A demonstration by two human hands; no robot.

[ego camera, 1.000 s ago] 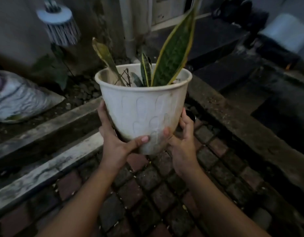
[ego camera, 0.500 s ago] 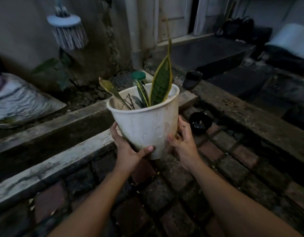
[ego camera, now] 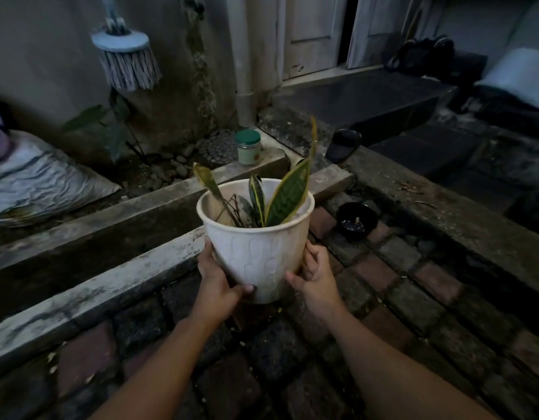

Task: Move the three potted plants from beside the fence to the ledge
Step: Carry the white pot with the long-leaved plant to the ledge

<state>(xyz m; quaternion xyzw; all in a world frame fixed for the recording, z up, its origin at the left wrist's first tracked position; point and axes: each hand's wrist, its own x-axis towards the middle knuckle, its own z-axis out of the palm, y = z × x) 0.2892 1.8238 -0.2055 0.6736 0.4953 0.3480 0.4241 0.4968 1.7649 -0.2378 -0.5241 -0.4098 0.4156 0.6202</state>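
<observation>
Mop head (ego camera: 126,60) hangs against wall, top left. Crumpled sack (ego camera: 41,180) lies on ground at left. Green-lidded jar (ego camera: 248,147) stands upright on concrete curb near drainpipe (ego camera: 243,59). Dark sandal (ego camera: 343,145) rests beside step. Black bowl (ego camera: 356,220) sits on brick paving (ego camera: 395,286).

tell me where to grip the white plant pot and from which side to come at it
Grip the white pot low on its tapered wall, one palm from each side, as the left hand and right hand do now. The wall narrows downward, so low hands with thumbs near the base support it, and the tall leaves stay clear above the rim.
</observation>
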